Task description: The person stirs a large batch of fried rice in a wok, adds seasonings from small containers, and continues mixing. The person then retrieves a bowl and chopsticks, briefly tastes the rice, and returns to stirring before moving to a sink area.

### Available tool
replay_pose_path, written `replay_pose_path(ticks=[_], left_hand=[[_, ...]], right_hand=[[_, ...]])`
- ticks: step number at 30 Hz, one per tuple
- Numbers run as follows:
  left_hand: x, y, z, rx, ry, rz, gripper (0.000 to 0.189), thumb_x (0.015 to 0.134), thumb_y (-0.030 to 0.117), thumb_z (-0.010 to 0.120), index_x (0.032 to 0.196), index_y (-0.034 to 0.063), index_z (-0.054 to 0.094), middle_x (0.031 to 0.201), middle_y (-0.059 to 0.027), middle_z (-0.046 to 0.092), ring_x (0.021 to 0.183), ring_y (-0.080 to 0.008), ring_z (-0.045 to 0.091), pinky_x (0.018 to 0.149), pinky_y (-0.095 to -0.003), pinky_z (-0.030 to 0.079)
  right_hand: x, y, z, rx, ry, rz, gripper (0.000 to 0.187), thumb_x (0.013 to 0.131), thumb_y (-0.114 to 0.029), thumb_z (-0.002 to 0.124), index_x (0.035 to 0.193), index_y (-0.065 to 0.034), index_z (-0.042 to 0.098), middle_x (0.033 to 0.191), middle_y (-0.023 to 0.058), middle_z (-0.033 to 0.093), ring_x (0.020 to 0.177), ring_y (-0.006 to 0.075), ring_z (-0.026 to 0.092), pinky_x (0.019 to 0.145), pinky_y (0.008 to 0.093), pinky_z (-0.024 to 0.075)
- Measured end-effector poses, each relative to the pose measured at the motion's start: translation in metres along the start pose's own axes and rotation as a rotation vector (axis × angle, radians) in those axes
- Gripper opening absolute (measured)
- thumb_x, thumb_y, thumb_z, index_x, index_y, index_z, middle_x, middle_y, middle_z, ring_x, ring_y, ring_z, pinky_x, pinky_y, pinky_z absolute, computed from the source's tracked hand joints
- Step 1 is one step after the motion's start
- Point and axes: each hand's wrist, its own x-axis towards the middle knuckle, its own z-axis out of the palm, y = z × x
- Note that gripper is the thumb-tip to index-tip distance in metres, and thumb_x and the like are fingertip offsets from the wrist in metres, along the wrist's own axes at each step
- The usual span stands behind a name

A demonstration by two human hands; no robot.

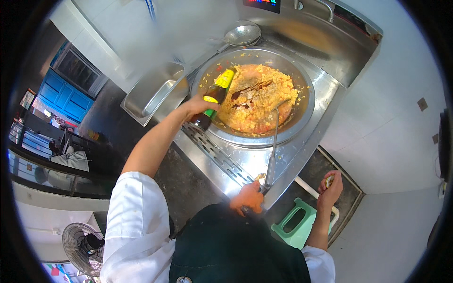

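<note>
My left hand (201, 106) grips a dark glass bottle (218, 92) with a yellow label, tilted over the left side of a wide metal wok (308, 102). Yellow scrambled egg with reddish bits (260, 115) fills the wok, and dark sauce streaks (249, 91) lie across its top. No falling stream is visible. Down at the right, away from the counter, my right hand (332, 192) holds a small yellowish cap (329, 181) in curled fingers. A long-handled metal ladle or turner (276, 134) has its head in the food, its handle reaching the counter's front corner.
Left of the wok sits a deep steel pan (152, 95). Behind it lie metal ladles or strainers (243, 35), with a tap (329, 12) at the back. An orange cloth or glove (248, 198) touches the front corner. A green plastic stool (297, 226) stands below, right.
</note>
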Motion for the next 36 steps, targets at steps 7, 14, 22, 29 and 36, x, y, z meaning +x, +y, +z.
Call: replay_pose_path(ticks=[7, 14, 22, 29, 36], left_hand=[[-0.072, -0.039, 0.080, -0.820, -0.198, -0.017, 0.046, 0.076, 0.019, 0.076, 0.116, 0.0070, 0.056, 0.101, -0.0075, 0.065, 0.090, -0.0194, 0.063, 0.082, -0.0364, 0.053], [-0.149, -0.041, 0.118, -0.589, 0.114, 0.409, 0.073, 0.063, 0.009, 0.081, 0.127, 0.0062, 0.045, 0.116, -0.0056, 0.056, 0.109, -0.0196, 0.054, 0.098, -0.0362, 0.043], [-0.263, -0.082, 0.073, -0.285, 0.555, 0.527, 0.080, 0.060, 0.012, 0.082, 0.129, 0.0057, 0.041, 0.118, -0.0101, 0.056, 0.113, -0.0181, 0.055, 0.099, -0.0317, 0.042], [-0.435, -0.171, 0.052, -0.143, 0.825, 0.233, 0.077, 0.058, 0.011, 0.082, 0.126, 0.0083, 0.046, 0.114, -0.0101, 0.059, 0.108, -0.0217, 0.058, 0.095, -0.0337, 0.045], [-0.670, -0.251, 0.081, 0.036, 0.857, 0.079, 0.071, 0.058, 0.017, 0.080, 0.121, 0.0078, 0.049, 0.113, -0.0154, 0.060, 0.101, -0.0330, 0.059, 0.086, -0.0404, 0.048]], right_hand=[[0.029, -0.034, 0.055, -0.001, -0.269, 0.064, 0.043, 0.103, -0.038, 0.030, 0.079, -0.0084, 0.051, 0.056, -0.0019, 0.040, 0.044, 0.0051, 0.034, 0.040, 0.0207, 0.0252], [0.038, -0.097, 0.186, 0.277, -0.881, 0.157, 0.062, 0.101, -0.056, 0.019, 0.087, -0.0079, 0.055, 0.052, -0.0038, 0.037, 0.042, 0.0042, 0.027, 0.039, 0.0209, 0.0203], [-0.097, -0.140, 0.277, -0.040, -1.309, -0.239, 0.068, 0.101, -0.056, 0.015, 0.093, -0.0063, 0.061, 0.071, -0.0027, 0.056, 0.052, 0.0016, 0.037, 0.047, 0.0168, 0.0258], [-0.247, -0.124, 0.299, -0.062, -1.600, -0.739, 0.047, 0.100, -0.031, 0.026, 0.097, -0.0014, 0.063, 0.075, 0.0088, 0.059, 0.062, 0.0191, 0.054, 0.057, 0.0314, 0.0412], [-0.425, -0.088, 0.304, 0.464, -1.808, -1.663, 0.053, 0.099, -0.040, 0.034, 0.090, 0.0037, 0.062, 0.062, 0.0129, 0.048, 0.052, 0.0286, 0.048, 0.047, 0.0386, 0.0382]])
